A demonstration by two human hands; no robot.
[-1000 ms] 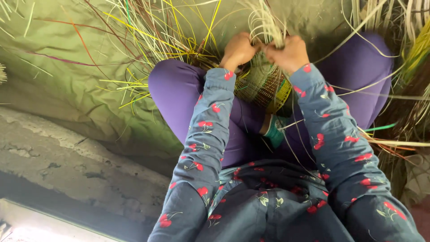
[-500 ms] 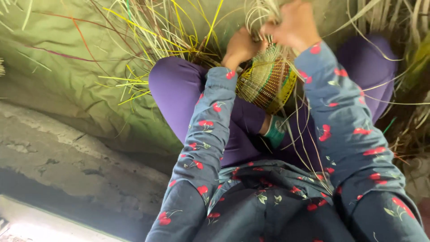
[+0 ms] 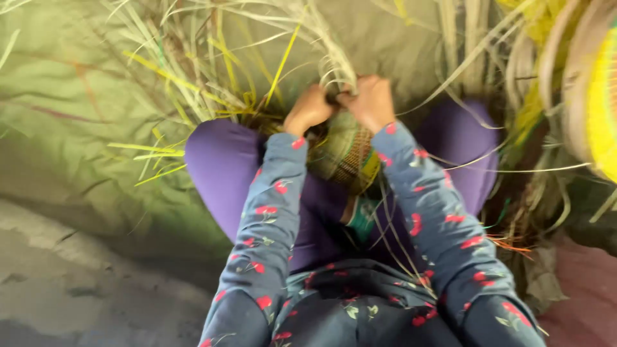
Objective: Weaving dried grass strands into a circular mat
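A small woven basket (image 3: 344, 154) of green and yellow grass rests between my knees, over purple trousers (image 3: 222, 170). My left hand (image 3: 308, 109) grips its upper left rim. My right hand (image 3: 371, 103) is closed on the rim and on pale grass strands (image 3: 334, 61) that rise from it. Both arms wear blue sleeves with a red cherry print. The frame is blurred, so finger detail is unclear.
Loose yellow and green grass stalks (image 3: 193, 83) lie spread on a crumpled green cloth (image 3: 71, 141) ahead and to the left. A large woven basket rim (image 3: 594, 96) stands at the right edge. Bare grey concrete floor (image 3: 83, 289) lies at lower left.
The view has shifted, so my hands and the basket now sit nearer the centre. Both hands stay on the basket's rim, working the strands.
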